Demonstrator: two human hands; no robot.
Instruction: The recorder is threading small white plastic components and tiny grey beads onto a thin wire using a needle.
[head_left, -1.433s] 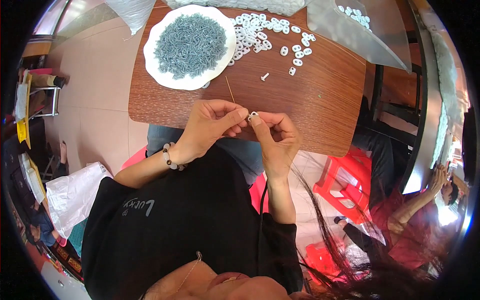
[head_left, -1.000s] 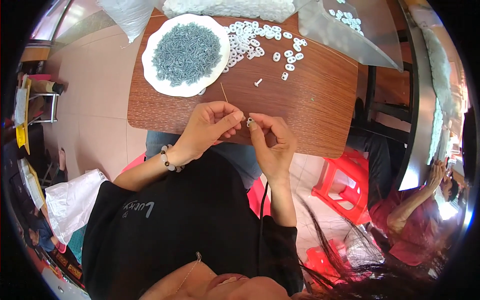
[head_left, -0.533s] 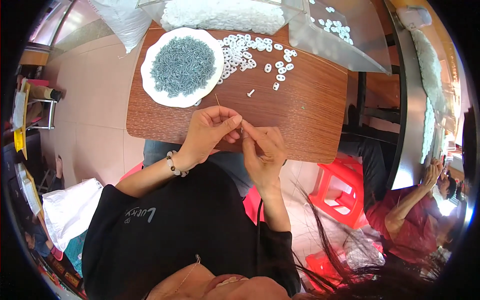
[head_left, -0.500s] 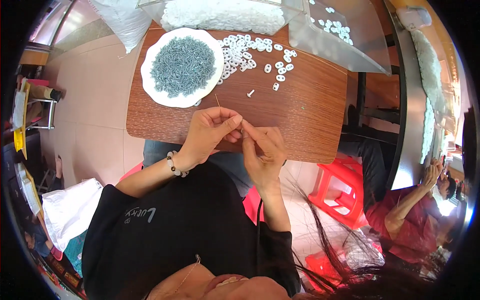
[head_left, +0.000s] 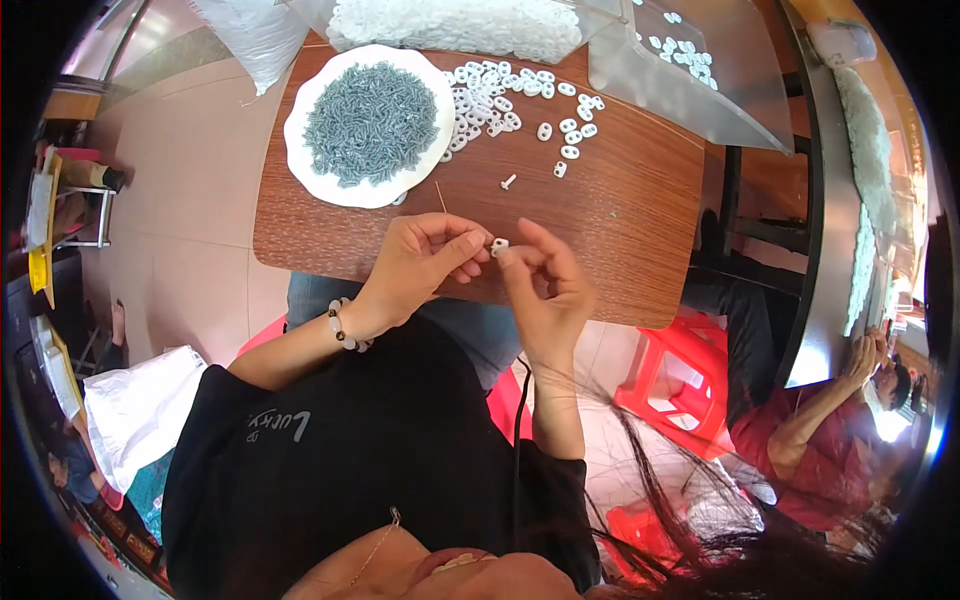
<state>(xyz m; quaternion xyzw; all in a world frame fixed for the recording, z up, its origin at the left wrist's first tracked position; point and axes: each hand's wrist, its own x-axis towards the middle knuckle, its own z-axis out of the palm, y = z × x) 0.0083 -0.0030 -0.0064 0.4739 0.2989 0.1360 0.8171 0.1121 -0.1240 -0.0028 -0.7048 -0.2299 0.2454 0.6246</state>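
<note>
Over the table's near edge, my left hand (head_left: 432, 255) is closed in a pinch. A thin tan rod (head_left: 440, 195) sticks out above its fingers; the rest of it is hidden in the grip. Just beyond the left fingertips is a small white two-holed plastic piece (head_left: 499, 246). The thumb of my right hand (head_left: 545, 290) touches this piece from below, while its index finger stands raised and apart. Whether the piece sits on the rod I cannot tell. Ahead lies a white peg-like piece (head_left: 509, 182), near scattered white two-holed pieces (head_left: 490, 100).
A scalloped white plate (head_left: 302, 180) heaped with small grey-blue screw-like pieces (head_left: 370, 125) stands at the left of the wooden table (head_left: 640, 220). Clear bins (head_left: 690, 100) with white pieces line the far side. Red stools (head_left: 680, 385) and a co-worker (head_left: 820, 430) are at the right.
My right hand has drawn back to the right and its fingers have spread, bringing the white two-holed piece into sight. The left hand keeps its pinch. The view has shifted slightly.
</note>
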